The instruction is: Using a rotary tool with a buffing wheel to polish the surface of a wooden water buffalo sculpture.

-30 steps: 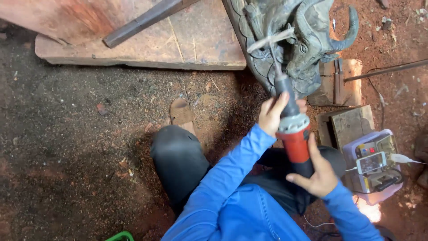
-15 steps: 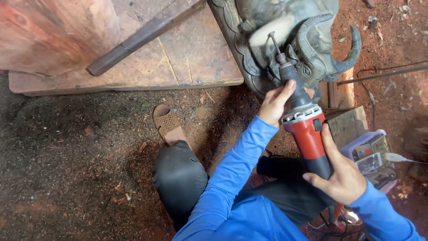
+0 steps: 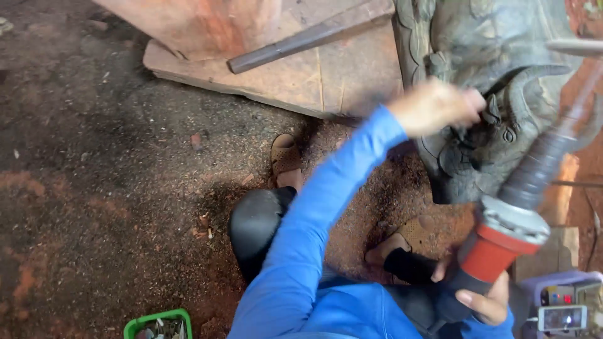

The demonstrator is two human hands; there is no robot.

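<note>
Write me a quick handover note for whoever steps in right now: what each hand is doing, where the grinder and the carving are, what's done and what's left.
Left hand: off the tool, blurred, on or just over the dark carved sculpture by a curled horn.
Right hand: grips the rear of the red power carving tool, low at the right.
The tool's bit end points up and right; its tip is out of view, apparently off the carving.
Done: the carving shows deep relief detail.
Left: cannot tell which areas remain unfinished. Sawdust covers the ground.
</note>
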